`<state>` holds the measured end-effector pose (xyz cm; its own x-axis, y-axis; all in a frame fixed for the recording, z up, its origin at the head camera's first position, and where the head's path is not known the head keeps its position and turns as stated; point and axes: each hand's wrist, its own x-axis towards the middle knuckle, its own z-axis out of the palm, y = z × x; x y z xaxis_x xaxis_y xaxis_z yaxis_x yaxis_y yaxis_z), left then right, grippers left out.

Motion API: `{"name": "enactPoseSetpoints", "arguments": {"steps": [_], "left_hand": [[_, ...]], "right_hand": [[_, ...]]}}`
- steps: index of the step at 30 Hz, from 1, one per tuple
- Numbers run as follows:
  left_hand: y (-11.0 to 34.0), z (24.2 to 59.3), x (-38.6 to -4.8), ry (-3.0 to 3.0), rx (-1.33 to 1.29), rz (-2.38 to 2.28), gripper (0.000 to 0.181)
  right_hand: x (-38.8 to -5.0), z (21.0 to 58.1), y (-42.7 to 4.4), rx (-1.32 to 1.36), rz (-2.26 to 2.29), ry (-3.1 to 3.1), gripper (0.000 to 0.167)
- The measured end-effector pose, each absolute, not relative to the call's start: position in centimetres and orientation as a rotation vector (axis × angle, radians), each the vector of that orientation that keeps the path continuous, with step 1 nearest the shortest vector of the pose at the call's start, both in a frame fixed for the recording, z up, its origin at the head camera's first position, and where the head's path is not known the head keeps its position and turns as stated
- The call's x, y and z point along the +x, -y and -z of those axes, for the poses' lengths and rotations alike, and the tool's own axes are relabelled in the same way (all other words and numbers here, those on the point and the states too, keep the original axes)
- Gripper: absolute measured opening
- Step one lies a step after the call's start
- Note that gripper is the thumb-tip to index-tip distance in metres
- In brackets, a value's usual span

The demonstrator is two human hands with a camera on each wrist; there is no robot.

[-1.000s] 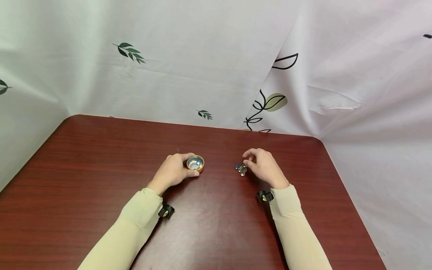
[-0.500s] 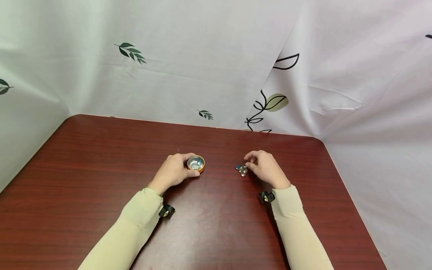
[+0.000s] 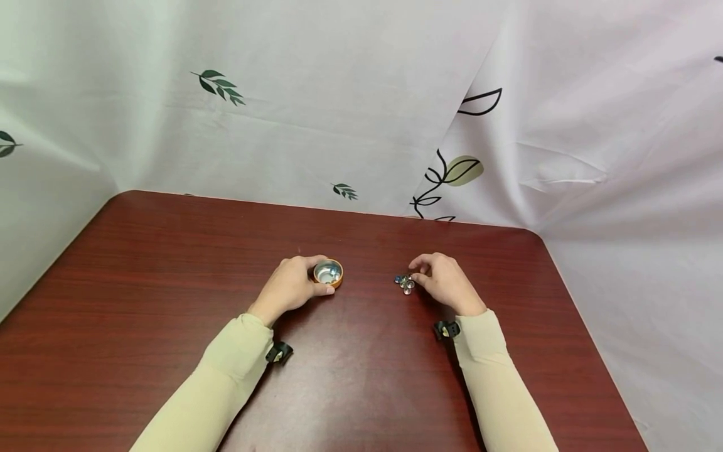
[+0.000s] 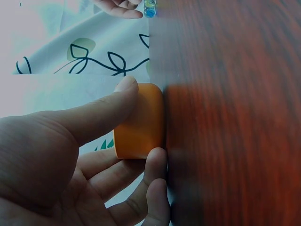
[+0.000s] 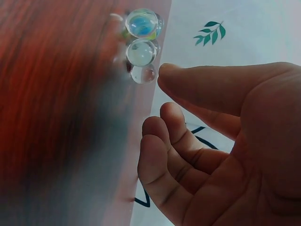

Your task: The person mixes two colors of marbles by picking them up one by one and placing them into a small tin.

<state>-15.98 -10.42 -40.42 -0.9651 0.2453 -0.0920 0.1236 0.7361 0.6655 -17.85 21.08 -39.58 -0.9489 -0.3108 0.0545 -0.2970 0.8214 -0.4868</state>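
Observation:
My left hand (image 3: 289, 284) grips a small round bowl (image 3: 323, 287) on the table, thumb on the near side and fingers on the far side. The bowl is orange outside and silvery inside, with shiny, bluish bits in it too small to tell. In the left wrist view the orange wall (image 4: 143, 122) stands between thumb and fingers. To the right lies a cluster of several clear glass marbles (image 3: 408, 285), some with blue or green inside. My right hand (image 3: 443, 280) is at the cluster's right side, thumb tip close beside a clear marble (image 5: 142, 74); the index fingertip is partly hidden there.
The dark red wooden table (image 3: 350, 364) has rounded far corners. A pale curtain (image 3: 316, 113) with leaf prints hangs along its back and sides. Black wrist cameras (image 3: 278, 353) are strapped under both sleeves.
My right hand has shifted very slightly right and down by the marbles, with thumb and index finger still apart. My left hand and the bowl look almost unmoved.

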Motion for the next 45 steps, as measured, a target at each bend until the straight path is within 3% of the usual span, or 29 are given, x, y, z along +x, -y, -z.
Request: {"name": "enactPoseSetpoints", "arguments": {"steps": [45], "left_hand": [[10.48, 40.24, -15.94, -2.755, 0.284, -1.033, 0.06]], "right_hand": [[-18.09, 39.95, -20.95, -0.506, 0.738, -2.95, 0.011]]}}
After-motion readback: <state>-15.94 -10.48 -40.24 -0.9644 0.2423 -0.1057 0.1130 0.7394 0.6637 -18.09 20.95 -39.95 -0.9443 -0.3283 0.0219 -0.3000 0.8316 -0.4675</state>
